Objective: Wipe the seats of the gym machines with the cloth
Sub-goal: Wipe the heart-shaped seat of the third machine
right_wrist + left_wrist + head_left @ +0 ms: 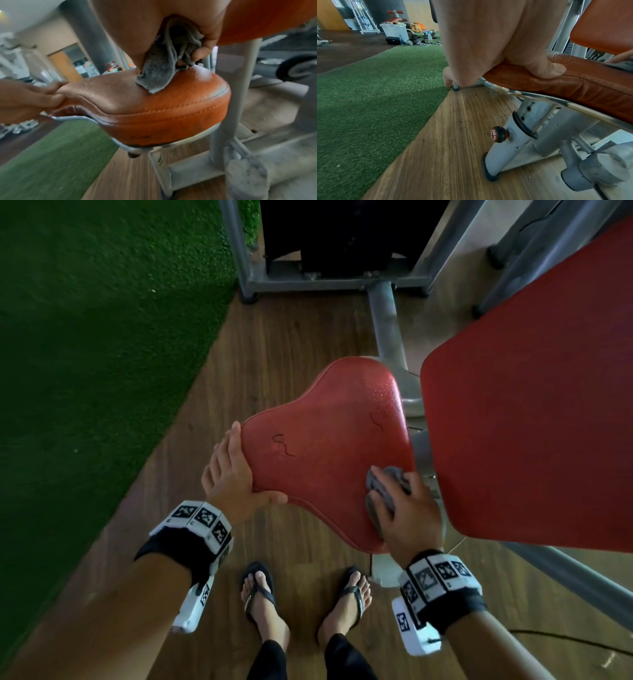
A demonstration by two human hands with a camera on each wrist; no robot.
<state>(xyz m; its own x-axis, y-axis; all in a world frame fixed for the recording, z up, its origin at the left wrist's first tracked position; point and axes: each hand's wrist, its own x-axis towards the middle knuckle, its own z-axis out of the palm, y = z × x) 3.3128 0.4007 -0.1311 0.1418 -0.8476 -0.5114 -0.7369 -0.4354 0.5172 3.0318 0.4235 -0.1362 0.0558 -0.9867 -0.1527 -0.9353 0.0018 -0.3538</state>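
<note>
Grey cloth (385,486) sits bunched in the right hand (407,513), fingers curled around it, pressed on the red seat (322,446) at its right rear edge. Left hand (231,477) grips the seat's left edge, thumb on top. Green turf (85,354) lies left of the seat.

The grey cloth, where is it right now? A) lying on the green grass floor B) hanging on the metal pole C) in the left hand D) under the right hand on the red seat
D: the right hand presses the grey cloth onto the red seat, while the left hand grips the seat's edge.
</note>
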